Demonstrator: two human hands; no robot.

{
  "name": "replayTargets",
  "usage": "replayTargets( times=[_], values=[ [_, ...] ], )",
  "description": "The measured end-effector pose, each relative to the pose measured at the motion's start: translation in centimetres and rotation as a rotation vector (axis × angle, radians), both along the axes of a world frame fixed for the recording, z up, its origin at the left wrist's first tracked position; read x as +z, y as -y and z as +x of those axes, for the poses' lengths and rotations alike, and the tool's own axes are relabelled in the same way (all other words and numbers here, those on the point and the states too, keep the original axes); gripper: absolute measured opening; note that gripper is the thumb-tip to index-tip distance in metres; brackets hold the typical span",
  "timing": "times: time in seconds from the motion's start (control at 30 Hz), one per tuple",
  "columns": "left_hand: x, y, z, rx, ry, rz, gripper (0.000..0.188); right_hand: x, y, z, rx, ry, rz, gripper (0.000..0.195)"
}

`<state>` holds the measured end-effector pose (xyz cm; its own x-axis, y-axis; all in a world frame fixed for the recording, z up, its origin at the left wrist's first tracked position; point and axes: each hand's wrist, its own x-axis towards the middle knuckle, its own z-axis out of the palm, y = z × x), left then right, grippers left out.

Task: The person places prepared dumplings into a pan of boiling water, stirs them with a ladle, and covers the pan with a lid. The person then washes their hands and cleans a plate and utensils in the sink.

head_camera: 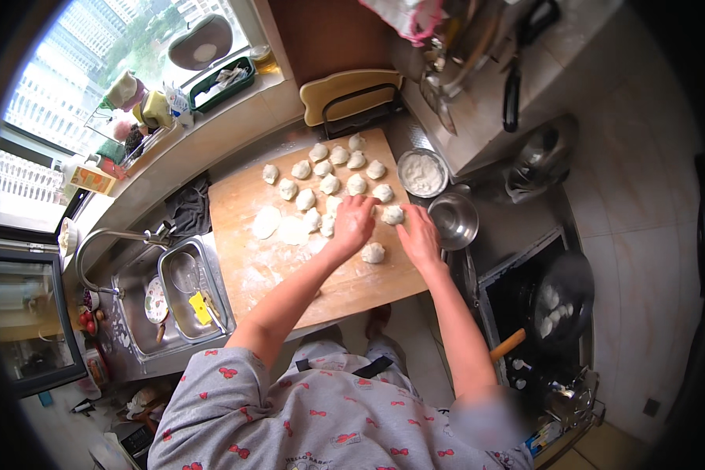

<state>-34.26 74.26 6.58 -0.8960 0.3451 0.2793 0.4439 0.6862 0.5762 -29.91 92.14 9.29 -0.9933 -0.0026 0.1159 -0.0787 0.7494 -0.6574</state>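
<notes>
My left hand (355, 224) reaches over the floured wooden board (341, 299), its fingertips among the dumplings; what they touch is partly hidden. My right hand (418, 235) is at the board's right edge, thumb and fingers apart, beside a filled dumpling (392, 215). Whether it touches that dumpling is unclear. Another dumpling (373, 252) sits nearer to me, between my wrists. Several more dumplings (329, 184) stand in loose rows on the far half of the board. Flat dough wrappers (267, 222) lie to the left of them.
At the board's right stand a bowl of flour (423, 173) and a steel bowl (453, 220). A wok (561, 302) with pale pieces sits on the stove at right, its wooden handle (508, 345) pointing towards my right arm. The sink (135, 341) is at left.
</notes>
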Motion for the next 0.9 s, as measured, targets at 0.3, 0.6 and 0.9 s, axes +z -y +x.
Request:
replayTargets(
  times=[0.3,0.6,0.9],
  values=[
    [-5.4,5.8,-9.6,-0.224,-0.162,-0.241,0.035,-7.7,9.2,-6.4,-0.199,0.185,0.378,0.061],
    [-6.2,5.3,-10.9,-0.253,0.078,-0.133,0.027,-5.6,9.0,-3.1,-0.153,0.091,0.082,0.041],
    [4.2,-6.9,-3.5,-0.470,0.383,0.393,0.035,9.2,-9.1,11.6,-0.564,-0.290,-0.044,0.032]
  ],
)
